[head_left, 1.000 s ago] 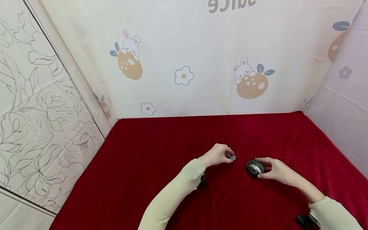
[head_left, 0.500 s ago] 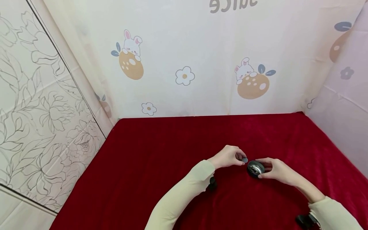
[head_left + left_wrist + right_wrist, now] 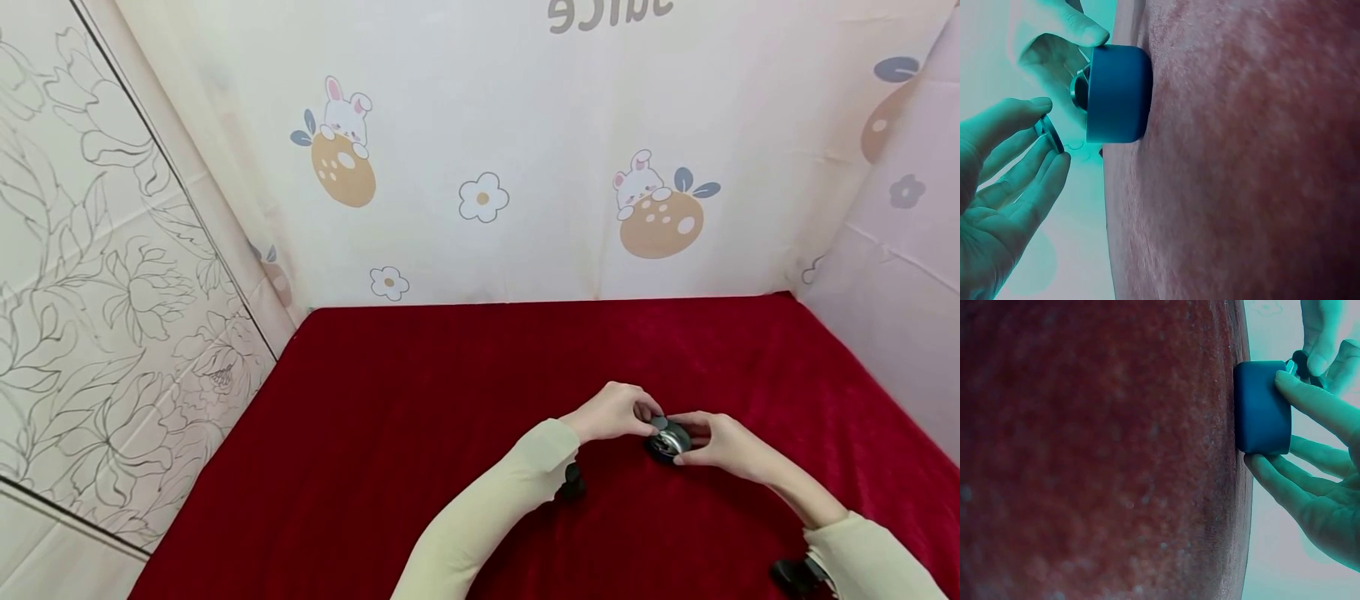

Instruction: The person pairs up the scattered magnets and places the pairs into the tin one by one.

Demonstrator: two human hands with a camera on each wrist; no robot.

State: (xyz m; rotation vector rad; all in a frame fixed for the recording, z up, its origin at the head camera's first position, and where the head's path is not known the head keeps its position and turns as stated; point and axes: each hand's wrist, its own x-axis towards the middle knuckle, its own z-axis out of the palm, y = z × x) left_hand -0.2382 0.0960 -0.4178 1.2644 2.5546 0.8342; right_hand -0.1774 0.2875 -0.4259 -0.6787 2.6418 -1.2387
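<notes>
A small round dark container (image 3: pixel 658 454) with a shiny metal inside stands on the red cloth in the head view. My right hand (image 3: pixel 723 446) grips its side, thumb and fingers on opposite sides of the wall, as the right wrist view also shows around the container (image 3: pixel 1263 406). My left hand (image 3: pixel 615 411) pinches a small thin grey disc (image 3: pixel 659 422) over the near-left part of the container's opening. In the left wrist view the disc (image 3: pixel 1052 135) is apart from the container (image 3: pixel 1119 94), in front of its mouth. A curved shiny piece (image 3: pixel 1077 90) shows at that mouth; its kind is unclear.
Red velvety cloth (image 3: pixel 420 417) covers the table. Patterned white curtains (image 3: pixel 480 250) rise behind it, with more hanging at left and right. Dark wrist mounts sit under both forearms, such as the left mount (image 3: pixel 572 482).
My left hand has moved right with the disc, from well left of the container to over its opening. My right hand and the container have stayed in place.
</notes>
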